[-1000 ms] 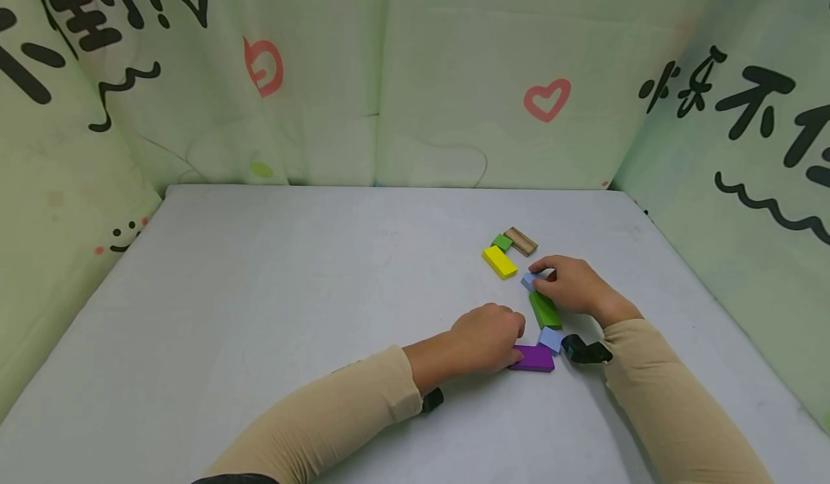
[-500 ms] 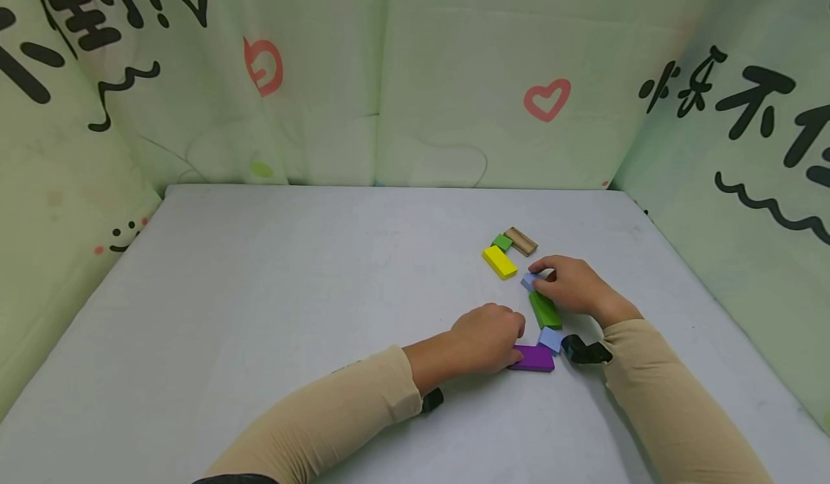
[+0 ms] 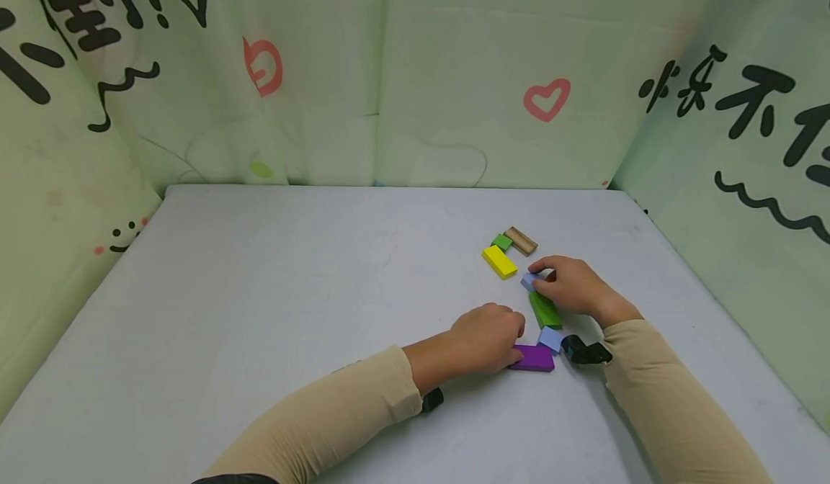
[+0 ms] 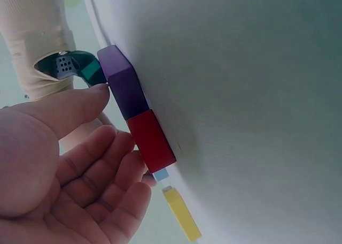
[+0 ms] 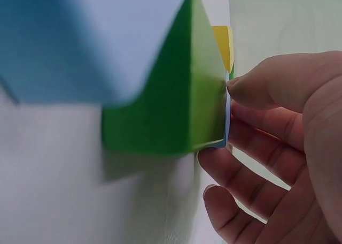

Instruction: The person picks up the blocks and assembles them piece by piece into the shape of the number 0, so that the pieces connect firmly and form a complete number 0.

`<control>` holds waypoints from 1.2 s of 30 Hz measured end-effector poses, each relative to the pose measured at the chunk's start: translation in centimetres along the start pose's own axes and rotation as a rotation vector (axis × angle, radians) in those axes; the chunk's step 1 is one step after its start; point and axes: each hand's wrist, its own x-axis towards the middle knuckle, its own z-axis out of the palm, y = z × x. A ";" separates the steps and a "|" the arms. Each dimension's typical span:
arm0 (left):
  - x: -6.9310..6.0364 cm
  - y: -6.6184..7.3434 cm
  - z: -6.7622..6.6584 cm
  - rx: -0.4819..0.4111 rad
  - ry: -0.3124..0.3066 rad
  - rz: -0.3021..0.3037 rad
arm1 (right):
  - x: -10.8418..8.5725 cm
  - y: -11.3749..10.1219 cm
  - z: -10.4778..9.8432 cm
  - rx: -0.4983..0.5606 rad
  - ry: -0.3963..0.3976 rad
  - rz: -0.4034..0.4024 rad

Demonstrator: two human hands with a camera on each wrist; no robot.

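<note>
Blocks (image 3: 545, 312) of several colours run in a crooked line right of centre in the head view, on the white table (image 3: 259, 311). At the upper end lie the brown block (image 3: 521, 241), the small green block (image 3: 501, 242) and the yellow block (image 3: 499, 262); lower down, the small blue block (image 3: 528, 281), the long green block (image 3: 545, 311) and the light blue block (image 3: 550, 339) lead to the purple block (image 3: 535, 359). The red block (image 4: 152, 141) shows in the left wrist view, end to end with the purple one. The right hand (image 3: 573, 284) pinches the small blue block between thumb and fingertips, probably to keep it lined up beside the long green one. The left hand (image 3: 485, 338) has its thumb against the purple block and its fingers bent beside the red one, perhaps to steady that joint; whether it grips firmly, I cannot tell. Against the head view half a second ago, nothing visibly differs: both hands and every block there keep their places
</note>
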 end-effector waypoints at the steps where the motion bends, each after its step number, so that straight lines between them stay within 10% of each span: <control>1: 0.0 0.0 0.0 -0.001 0.000 0.000 | 0.0 0.0 0.0 -0.001 0.000 -0.001; 36: -0.1 -0.1 0.1 -0.024 0.009 0.017 | -1.1 0.1 -0.4 0.004 -0.008 0.039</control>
